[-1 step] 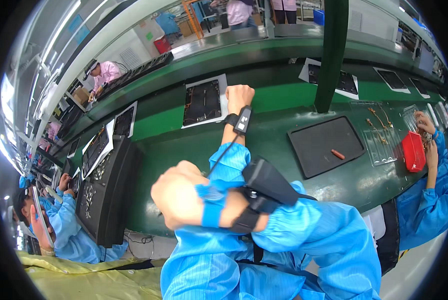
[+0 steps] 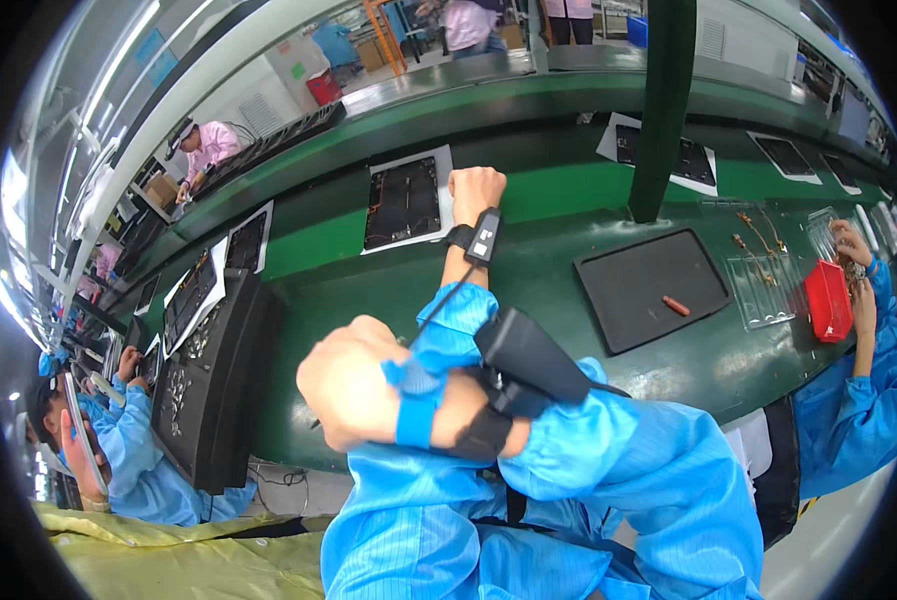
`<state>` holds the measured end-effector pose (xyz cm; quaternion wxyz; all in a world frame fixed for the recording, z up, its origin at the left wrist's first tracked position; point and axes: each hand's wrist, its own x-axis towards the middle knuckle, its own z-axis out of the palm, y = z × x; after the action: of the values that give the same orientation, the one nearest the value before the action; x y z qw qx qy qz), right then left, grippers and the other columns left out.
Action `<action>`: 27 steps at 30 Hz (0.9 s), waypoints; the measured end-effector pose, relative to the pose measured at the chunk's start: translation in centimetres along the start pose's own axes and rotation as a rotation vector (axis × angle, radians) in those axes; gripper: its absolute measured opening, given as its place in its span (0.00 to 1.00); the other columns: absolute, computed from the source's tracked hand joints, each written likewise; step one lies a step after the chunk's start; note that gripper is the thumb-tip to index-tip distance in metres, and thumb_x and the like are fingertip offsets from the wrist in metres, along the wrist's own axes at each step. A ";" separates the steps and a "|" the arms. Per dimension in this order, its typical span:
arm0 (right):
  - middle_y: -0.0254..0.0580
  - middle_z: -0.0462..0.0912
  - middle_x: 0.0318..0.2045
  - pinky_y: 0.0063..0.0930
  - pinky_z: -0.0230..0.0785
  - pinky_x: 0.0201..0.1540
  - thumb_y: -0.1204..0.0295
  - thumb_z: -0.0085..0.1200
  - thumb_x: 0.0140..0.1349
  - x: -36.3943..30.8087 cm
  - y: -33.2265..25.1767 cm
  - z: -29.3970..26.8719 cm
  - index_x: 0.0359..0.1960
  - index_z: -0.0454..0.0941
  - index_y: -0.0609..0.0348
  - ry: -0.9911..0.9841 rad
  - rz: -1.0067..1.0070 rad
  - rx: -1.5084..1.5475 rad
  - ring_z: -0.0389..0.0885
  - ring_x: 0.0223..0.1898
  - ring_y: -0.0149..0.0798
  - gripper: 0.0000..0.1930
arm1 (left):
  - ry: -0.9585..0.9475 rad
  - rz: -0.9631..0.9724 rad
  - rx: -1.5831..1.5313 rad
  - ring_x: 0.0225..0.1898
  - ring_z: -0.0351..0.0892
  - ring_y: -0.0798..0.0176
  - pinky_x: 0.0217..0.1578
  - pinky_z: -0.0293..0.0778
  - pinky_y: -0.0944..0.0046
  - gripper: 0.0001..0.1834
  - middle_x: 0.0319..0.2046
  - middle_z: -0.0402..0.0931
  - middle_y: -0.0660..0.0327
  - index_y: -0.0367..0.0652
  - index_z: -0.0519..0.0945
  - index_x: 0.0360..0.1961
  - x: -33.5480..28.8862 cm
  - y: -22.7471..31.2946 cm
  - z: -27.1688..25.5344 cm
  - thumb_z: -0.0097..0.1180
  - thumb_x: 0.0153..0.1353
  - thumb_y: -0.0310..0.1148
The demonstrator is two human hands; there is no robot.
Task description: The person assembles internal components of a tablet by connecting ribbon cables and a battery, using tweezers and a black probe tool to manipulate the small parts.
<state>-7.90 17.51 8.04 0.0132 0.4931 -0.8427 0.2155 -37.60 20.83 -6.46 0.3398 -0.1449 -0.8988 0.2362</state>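
Note:
My left hand point(image 2: 477, 194) is stretched far forward, closed in a fist above the green bench, by the right edge of a white sheet point(image 2: 446, 205). On that sheet lies a flat black device housing point(image 2: 402, 203) with thin orange strips inside. My right forearm crosses over the left one. My right hand point(image 2: 353, 385), slightly blurred, is closed nearer to me above the bench. Its fingertips are hidden underneath, and a small dark tip shows below it, too little to name. Straps with black devices sit on both wrists, and a blue band point(image 2: 415, 410) circles the right one.
A black tray point(image 2: 648, 310) with a reddish-brown stick point(image 2: 676, 305) lies to the right, before a green post point(image 2: 661, 120). Beyond it are clear trays point(image 2: 765, 290) and a red bin point(image 2: 828, 300) by a co-worker's hands. A black rack point(image 2: 223, 400) with metal parts stands left, near another co-worker.
Both my hands keep their closed shape and appear slightly further left, the view itself having shifted a little. A person in the background has changed position.

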 end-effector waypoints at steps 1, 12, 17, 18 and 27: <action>0.53 0.86 0.24 0.42 0.78 0.35 0.72 0.61 0.37 0.7 0.4 -0.8 0.22 0.86 0.61 -0.095 0.007 -0.034 0.88 0.33 0.53 0.09 | -0.117 -0.035 -0.078 0.31 0.90 0.62 0.23 0.74 0.57 0.02 0.23 0.87 0.67 0.58 0.89 0.24 -0.2 -0.1 -0.3 0.70 0.51 0.35; 0.61 0.83 0.24 0.46 0.79 0.31 0.71 0.66 0.38 0.0 6.9 -8.5 0.23 0.83 0.69 0.297 -0.020 0.208 0.87 0.27 0.57 0.12 | -0.184 -0.102 -0.177 0.32 0.91 0.57 0.29 0.81 0.56 0.03 0.26 0.88 0.62 0.55 0.90 0.26 -3.3 -3.0 0.9 0.72 0.49 0.36; 0.43 0.81 0.21 0.39 0.73 0.26 0.70 0.62 0.48 -3.1 -0.7 -3.1 0.20 0.78 0.56 0.520 -0.217 -0.178 0.85 0.25 0.43 0.06 | -0.135 -0.122 -0.223 0.34 0.91 0.54 0.33 0.83 0.54 0.03 0.28 0.88 0.57 0.49 0.89 0.27 -2.4 -5.3 1.2 0.69 0.50 0.34; 0.43 0.81 0.21 0.39 0.73 0.26 0.70 0.62 0.48 -3.2 -2.7 -1.7 0.20 0.78 0.56 0.522 -0.238 -0.150 0.85 0.25 0.43 0.06 | -0.145 -0.152 -0.200 0.34 0.91 0.54 0.33 0.82 0.54 0.02 0.28 0.88 0.58 0.51 0.90 0.27 -3.3 -6.5 1.7 0.69 0.52 0.34; 0.41 0.87 0.29 0.29 0.67 0.23 0.77 0.63 0.51 -6.8 -3.3 -6.7 0.28 0.87 0.59 0.543 -0.282 0.240 0.82 0.24 0.33 0.03 | -0.066 -0.352 -0.346 0.31 0.89 0.46 0.31 0.82 0.47 0.09 0.27 0.86 0.52 0.45 0.86 0.25 -4.5 -7.5 2.0 0.59 0.55 0.36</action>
<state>-2.92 24.29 13.69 0.2090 0.5275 -0.7004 0.4330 -36.47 11.99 -6.31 0.3162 -0.0343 -0.9479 0.0204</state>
